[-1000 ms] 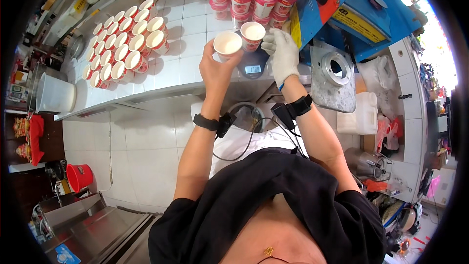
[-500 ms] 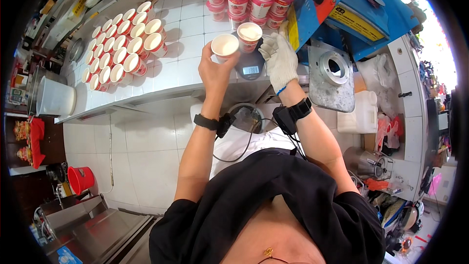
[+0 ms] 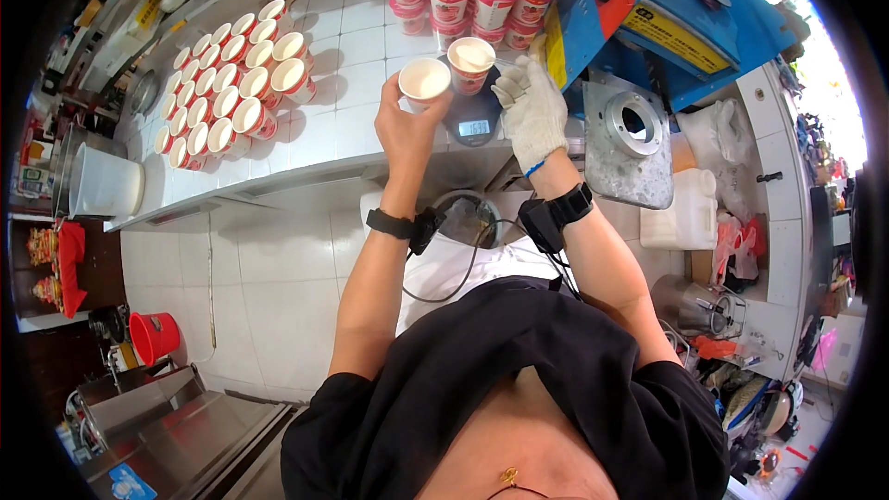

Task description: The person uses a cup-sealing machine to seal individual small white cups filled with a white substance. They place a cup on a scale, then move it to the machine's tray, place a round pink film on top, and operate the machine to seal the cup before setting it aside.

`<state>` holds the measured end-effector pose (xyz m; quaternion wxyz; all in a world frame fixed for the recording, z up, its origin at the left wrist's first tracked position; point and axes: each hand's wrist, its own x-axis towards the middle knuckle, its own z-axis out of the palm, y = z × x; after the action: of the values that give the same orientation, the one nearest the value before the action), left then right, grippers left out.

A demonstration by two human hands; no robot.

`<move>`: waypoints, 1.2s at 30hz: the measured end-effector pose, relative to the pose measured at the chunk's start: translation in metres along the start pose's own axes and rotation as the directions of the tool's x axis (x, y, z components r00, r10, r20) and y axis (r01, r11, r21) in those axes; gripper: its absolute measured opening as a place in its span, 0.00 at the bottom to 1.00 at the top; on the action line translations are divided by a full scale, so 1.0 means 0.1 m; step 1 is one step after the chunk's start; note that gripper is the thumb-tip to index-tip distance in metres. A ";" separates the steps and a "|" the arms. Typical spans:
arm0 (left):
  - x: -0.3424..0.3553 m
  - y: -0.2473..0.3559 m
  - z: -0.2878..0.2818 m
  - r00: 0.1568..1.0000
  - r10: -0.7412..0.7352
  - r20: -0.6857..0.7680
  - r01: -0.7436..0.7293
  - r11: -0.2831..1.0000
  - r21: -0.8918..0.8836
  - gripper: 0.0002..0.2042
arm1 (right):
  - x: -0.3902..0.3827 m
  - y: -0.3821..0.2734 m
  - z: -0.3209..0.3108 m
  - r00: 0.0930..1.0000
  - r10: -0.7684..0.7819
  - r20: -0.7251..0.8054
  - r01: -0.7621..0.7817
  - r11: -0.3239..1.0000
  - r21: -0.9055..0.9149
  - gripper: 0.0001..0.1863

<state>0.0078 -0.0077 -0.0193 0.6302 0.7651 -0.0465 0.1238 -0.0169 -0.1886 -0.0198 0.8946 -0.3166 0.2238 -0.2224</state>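
Note:
My bare left hand (image 3: 406, 134) is wrapped round a red-and-white paper cup (image 3: 425, 81) with pale creamy contents, held above the counter's front part. Just right of it, a second paper cup (image 3: 470, 63) stands on a dark digital scale (image 3: 474, 116), a whitish lump showing in its mouth. My right hand (image 3: 534, 113), in a white knit glove, hovers beside the scale's right edge. Its fingers are loosely bent and apart, with nothing visible in them. At the left of the counter stand rows of open paper cups (image 3: 222, 102) with pale insides.
Stacked pink-lidded cups (image 3: 451, 2) rise behind the scale. To the right are a blue machine (image 3: 639, 18) and a metal plate with a round ring (image 3: 632, 125). The white tiled counter (image 3: 356, 74) reaches left to a clear plastic bucket (image 3: 106, 182). Below lies a bin (image 3: 466, 218).
The left hand and its cup have shifted very slightly upward and left. The gloved fingers have curled a little, and the scale's reading has changed. The cup on the scale stays about where it was.

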 end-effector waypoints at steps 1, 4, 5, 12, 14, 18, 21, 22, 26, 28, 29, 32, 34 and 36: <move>0.01 -0.02 0.01 1.000 0.005 0.000 -0.005 1.000 0.007 0.34 | 0.00 0.00 0.01 1.000 -0.001 -0.008 0.001 1.000 -0.006 0.11; 0.01 -0.04 0.03 1.000 0.022 0.000 -0.022 1.000 0.000 0.34 | -0.01 -0.01 0.02 1.000 -0.011 0.001 0.011 1.000 -0.017 0.11; 0.01 -0.04 0.03 1.000 0.028 0.001 -0.028 1.000 -0.007 0.34 | -0.01 -0.01 0.02 1.000 -0.016 0.009 0.017 1.000 -0.019 0.11; 0.04 -0.05 0.06 1.000 0.025 -0.004 -0.025 0.999 0.036 0.34 | -0.26 -0.11 0.25 0.987 -0.103 0.121 0.129 0.964 -0.233 0.15; 0.03 0.03 0.04 1.000 0.027 -0.006 -0.027 0.999 0.021 0.33 | -0.44 -0.13 0.40 0.969 -0.150 0.198 0.220 0.888 -0.404 0.16; 0.04 0.05 0.05 0.997 0.076 -0.023 -0.076 0.997 0.010 0.31 | -0.62 -0.04 0.48 0.837 -0.167 0.522 0.483 0.675 -0.557 0.16; 0.05 0.01 0.03 0.996 0.088 -0.030 -0.088 0.996 -0.003 0.31 | -0.74 -0.17 0.51 0.643 -0.179 0.744 0.765 0.187 -0.616 0.13; 0.05 0.00 0.03 0.996 0.085 -0.034 -0.085 0.996 0.005 0.31 | -0.75 -0.15 0.51 0.615 -0.205 0.761 0.788 0.201 -0.582 0.11; 0.05 -0.01 0.02 0.995 0.090 -0.043 -0.089 0.996 0.012 0.31 | -0.71 -0.07 0.47 0.746 -0.214 0.631 0.639 0.499 -0.586 0.14; 0.04 0.05 0.02 0.995 0.087 -0.053 -0.086 0.996 0.014 0.31 | -0.67 -0.01 0.49 0.871 -0.187 0.454 0.411 0.784 -0.465 0.16; 0.04 0.07 0.02 0.995 0.085 -0.059 -0.084 0.996 0.016 0.30 | -0.62 0.01 0.47 0.896 -0.162 0.412 0.354 0.822 -0.447 0.16; 0.06 0.08 0.02 0.999 0.030 -0.016 -0.030 0.999 -0.039 0.34 | -0.37 -0.09 0.36 0.963 0.124 0.240 -0.109 0.991 -0.075 0.13; 0.06 0.14 0.03 1.000 0.013 -0.019 -0.014 0.999 -0.036 0.34 | -0.25 -0.10 0.21 0.947 0.192 0.257 -0.227 0.967 0.113 0.13; 0.05 0.16 0.03 1.000 0.005 -0.030 -0.006 0.999 -0.037 0.34 | -0.18 -0.10 0.16 0.965 0.158 0.207 -0.184 0.977 0.110 0.13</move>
<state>0.0096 -0.0137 -0.0033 0.6446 0.7512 -0.0413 0.1360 -0.0257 -0.1783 0.0026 0.9466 -0.2585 0.1458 -0.1256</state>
